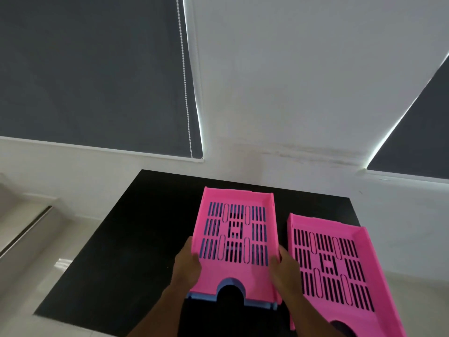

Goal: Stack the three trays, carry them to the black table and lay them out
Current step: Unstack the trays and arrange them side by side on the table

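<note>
On the black table (126, 239) a pink slotted tray (243, 271) sits nested on a blue tray (257, 303), whose edge shows only along the near side and through the slots. My left hand (187, 262) grips the pink tray's left wall and my right hand (285, 268) grips its right wall. A second pink tray (345, 261) lies flat on the table just to the right, close beside my right hand.
The table stands against a white wall with dark roller blinds (97, 76) and a bead chain (185, 88). Pale tiled floor (36, 251) lies to the left of the table. The table's left half is bare black surface.
</note>
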The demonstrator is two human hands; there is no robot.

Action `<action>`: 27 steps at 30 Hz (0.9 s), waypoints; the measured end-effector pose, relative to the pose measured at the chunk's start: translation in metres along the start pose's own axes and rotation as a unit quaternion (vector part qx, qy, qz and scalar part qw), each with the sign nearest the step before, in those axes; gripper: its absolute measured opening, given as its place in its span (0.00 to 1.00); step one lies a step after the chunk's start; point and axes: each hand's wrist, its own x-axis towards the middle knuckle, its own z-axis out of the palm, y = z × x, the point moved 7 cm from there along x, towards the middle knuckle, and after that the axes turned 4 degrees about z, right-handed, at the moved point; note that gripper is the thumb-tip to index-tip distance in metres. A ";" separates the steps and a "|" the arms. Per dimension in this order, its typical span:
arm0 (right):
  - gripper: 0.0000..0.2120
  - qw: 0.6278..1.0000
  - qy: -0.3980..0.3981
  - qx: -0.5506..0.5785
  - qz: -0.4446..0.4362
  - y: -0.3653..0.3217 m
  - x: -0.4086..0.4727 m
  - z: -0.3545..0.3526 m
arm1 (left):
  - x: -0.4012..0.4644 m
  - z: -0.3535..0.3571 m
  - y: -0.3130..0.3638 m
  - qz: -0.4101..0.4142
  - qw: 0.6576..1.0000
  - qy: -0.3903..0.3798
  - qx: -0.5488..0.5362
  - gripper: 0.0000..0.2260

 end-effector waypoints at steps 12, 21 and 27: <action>0.08 0.998 0.047 -0.005 -0.036 -0.058 -0.008 0.026 | 0.036 -0.062 0.000 0.031 0.999 0.016 -0.019 0.06; 0.13 0.997 -0.004 0.006 -0.083 -0.128 -0.034 0.131 | 0.041 -0.169 -0.066 -0.009 0.995 0.088 0.052 0.12; 0.10 0.994 -0.053 0.001 -0.100 -0.153 -0.051 0.196 | 0.033 -0.222 -0.112 -0.043 0.989 0.123 0.074 0.14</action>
